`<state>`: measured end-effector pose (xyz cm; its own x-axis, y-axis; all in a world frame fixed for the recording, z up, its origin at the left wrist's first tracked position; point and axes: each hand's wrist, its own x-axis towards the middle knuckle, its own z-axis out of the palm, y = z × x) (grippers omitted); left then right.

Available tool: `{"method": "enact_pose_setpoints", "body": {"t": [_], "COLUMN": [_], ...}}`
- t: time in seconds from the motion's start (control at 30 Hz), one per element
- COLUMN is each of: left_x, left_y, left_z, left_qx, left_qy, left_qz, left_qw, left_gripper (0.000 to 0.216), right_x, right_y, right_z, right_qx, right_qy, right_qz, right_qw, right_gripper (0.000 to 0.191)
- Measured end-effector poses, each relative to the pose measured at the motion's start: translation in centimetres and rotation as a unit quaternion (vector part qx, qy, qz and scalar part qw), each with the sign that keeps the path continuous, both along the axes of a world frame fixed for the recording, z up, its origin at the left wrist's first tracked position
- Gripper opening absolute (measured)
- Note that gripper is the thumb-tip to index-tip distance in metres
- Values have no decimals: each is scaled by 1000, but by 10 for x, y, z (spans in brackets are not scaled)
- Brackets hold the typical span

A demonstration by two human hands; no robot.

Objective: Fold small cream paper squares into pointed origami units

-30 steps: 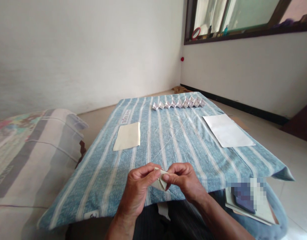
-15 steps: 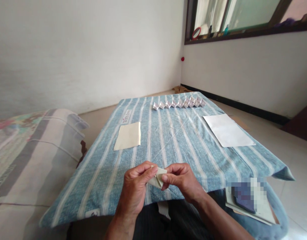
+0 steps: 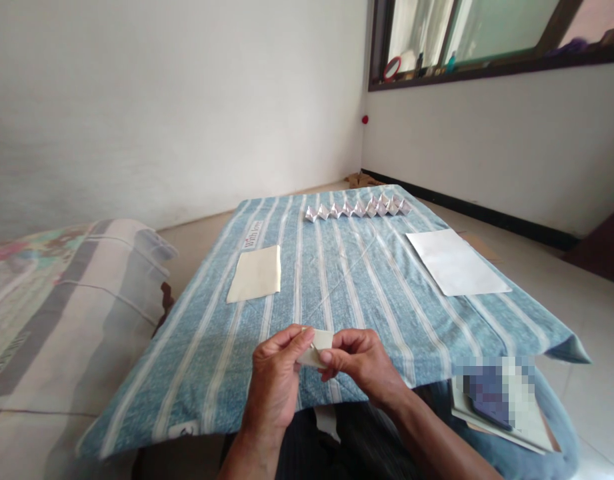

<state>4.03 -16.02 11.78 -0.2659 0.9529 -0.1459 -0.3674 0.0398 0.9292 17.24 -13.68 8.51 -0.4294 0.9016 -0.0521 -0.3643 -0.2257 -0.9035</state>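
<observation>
Both my hands meet over the near edge of a table covered with a blue striped cloth [image 3: 367, 287]. My left hand [image 3: 274, 383] and my right hand [image 3: 364, 367] each pinch a small folded piece of cream paper [image 3: 317, 345] between thumb and fingers, holding it just above the cloth. A row of several small folded white paper shapes [image 3: 357, 207] lies at the far end of the table. A cream sheet [image 3: 255, 273] lies flat to the left and a white sheet [image 3: 455, 262] to the right.
A striped and flowered cushion or mattress [image 3: 51, 320] lies to the left of the table. Papers and a blurred object [image 3: 497, 397] rest at my right by my knee. White walls and a window [image 3: 487, 33] stand beyond.
My fingers have shifted on the folded paper, which has turned and now shows a flatter, squarer face. Both hands stay in the same place above the near edge.
</observation>
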Motion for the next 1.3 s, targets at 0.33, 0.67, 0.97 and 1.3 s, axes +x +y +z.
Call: {"method": "enact_pose_setpoints", "body": {"t": [0.33, 0.67, 0.97, 1.3], "left_x": [2, 1, 4, 3], "left_y": [7, 8, 14, 26], "left_z": [-7, -6, -7, -6], "left_qx": [-29, -2, -43, -63], "left_qy": [13, 61, 28, 1], "left_qz": [36, -88, -17, 16], "left_qw": [999, 994, 999, 998], "left_gripper": [26, 20, 22, 24], "right_x": [0, 9, 7, 4], "right_y": [6, 20, 25, 30], "right_z": [-8, 5, -3, -2], "right_qx": [-19, 47, 29, 0], "right_qy": [-3, -22, -25, -15], "right_qz": [3, -23, -40, -47], "right_qw": [1000, 998, 998, 999], "right_gripper": [38, 41, 40, 42]}}
